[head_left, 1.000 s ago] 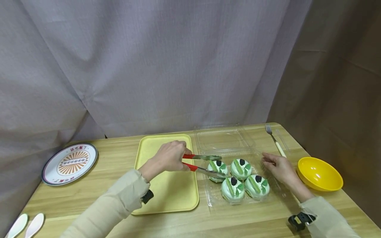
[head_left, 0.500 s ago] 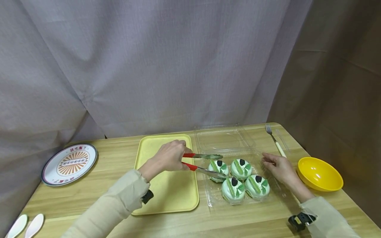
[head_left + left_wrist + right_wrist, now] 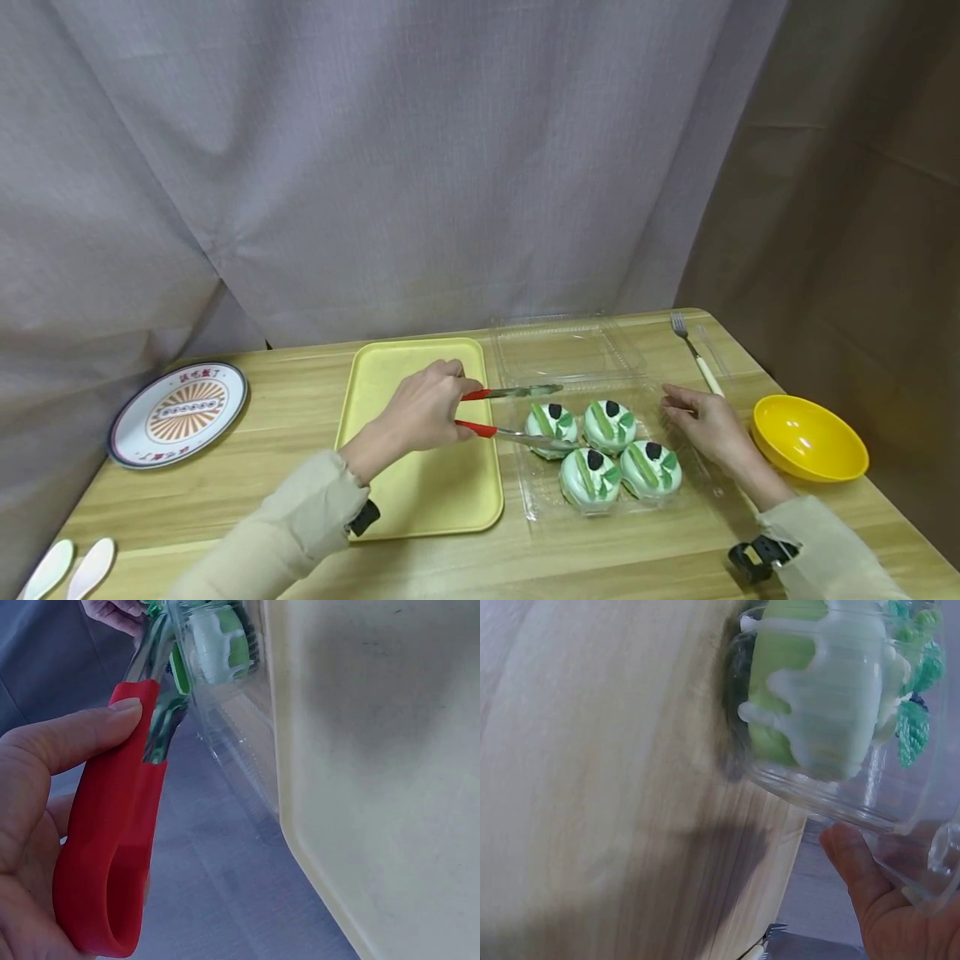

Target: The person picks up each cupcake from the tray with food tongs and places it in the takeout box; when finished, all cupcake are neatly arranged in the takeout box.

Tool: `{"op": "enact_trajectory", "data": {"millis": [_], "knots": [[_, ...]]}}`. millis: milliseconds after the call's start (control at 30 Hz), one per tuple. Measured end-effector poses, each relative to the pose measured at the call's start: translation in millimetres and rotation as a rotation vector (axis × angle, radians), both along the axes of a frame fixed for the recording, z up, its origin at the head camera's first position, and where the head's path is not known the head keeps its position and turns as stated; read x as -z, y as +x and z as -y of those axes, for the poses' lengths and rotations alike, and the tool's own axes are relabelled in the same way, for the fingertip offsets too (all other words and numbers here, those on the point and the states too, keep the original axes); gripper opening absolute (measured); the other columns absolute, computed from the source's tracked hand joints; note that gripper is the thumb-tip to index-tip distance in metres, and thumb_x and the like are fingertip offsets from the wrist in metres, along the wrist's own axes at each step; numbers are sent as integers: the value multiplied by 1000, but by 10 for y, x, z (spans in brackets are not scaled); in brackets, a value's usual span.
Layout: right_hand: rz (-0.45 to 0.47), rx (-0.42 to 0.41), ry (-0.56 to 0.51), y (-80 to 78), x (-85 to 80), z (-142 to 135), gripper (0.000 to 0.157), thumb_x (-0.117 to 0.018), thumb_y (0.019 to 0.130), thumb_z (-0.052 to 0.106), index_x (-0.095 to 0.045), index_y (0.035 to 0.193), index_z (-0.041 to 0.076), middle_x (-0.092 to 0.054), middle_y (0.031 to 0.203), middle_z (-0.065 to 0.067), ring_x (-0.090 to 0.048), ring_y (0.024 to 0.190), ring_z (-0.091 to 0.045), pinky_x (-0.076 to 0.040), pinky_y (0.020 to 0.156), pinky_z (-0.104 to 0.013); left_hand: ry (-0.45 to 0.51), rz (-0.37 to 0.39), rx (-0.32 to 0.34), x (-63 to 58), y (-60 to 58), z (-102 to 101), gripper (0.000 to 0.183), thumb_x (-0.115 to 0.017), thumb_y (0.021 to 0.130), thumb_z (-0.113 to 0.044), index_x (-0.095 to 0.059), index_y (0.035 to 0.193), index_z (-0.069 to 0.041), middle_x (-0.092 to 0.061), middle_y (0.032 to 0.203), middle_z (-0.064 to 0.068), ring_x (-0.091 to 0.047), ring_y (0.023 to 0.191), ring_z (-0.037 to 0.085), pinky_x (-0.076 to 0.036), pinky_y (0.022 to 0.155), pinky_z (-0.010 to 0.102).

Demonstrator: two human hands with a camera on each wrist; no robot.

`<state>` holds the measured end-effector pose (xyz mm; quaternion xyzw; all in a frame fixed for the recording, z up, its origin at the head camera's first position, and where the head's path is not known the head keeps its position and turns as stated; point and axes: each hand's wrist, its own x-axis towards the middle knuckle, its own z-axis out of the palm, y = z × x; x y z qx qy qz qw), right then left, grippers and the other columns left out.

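My left hand [image 3: 431,406] holds red-handled metal tongs [image 3: 112,825], thumb on one handle and fingers behind the other. The tongs' arms are spread over the back-left cake [image 3: 551,427], one tip beyond it and the other along its near side. Several pale green cakes, topped with a dark berry and green leaves, sit in a clear plastic container [image 3: 540,504], its lid [image 3: 562,350] laid back behind. My right hand [image 3: 708,425] holds the container's right edge; in the right wrist view its fingers [image 3: 855,870] lie against the plastic, beside an iced cake [image 3: 832,697].
A yellow tray [image 3: 427,508] lies left of the container, under my left hand. On the right are a yellow bowl [image 3: 806,437] and a fork [image 3: 705,371]. A patterned plate [image 3: 180,412] and two spoons [image 3: 90,568] lie at the left. Curtains [image 3: 450,167] hang behind.
The tongs' arms have spread slightly wider, the far tip rising a little. My left hand has shifted slightly left. The right hand and the cakes stay in place.
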<state>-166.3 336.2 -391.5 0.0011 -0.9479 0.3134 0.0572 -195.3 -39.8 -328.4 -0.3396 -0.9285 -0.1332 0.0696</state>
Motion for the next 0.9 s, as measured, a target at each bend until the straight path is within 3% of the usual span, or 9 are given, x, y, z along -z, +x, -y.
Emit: {"op": "enact_trajectory", "data": {"millis": [167,500,900], "knots": [[19,7,3,-9,-7,-1,40,-52,94,-7,-46,132,-20,-60,120,-37,-61,107,-47,-57,79,-39,24,-29,-9,54,14,24,45,-88,65,-22,-74,107,-15,-55,82,-4,-45,73,10,-42,56,26],[22,4,1,-9,-6,-1,40,-52,94,-7,-46,131,-20,-60,120,-37,-61,108,-47,-57,80,-40,87,61,-38,137,6,76,53,-88,65,-21,-73,114,-12,-57,83,-3,-45,73,10,-39,59,26],[9,-5,-7,-8,-15,-4,40,-52,94,-7,-46,131,-21,-60,119,-38,-62,107,-47,-57,78,-39,147,54,-52,220,8,121,57,-89,64,-24,-71,116,-13,-54,81,-6,-41,70,8,-35,56,21]]}}
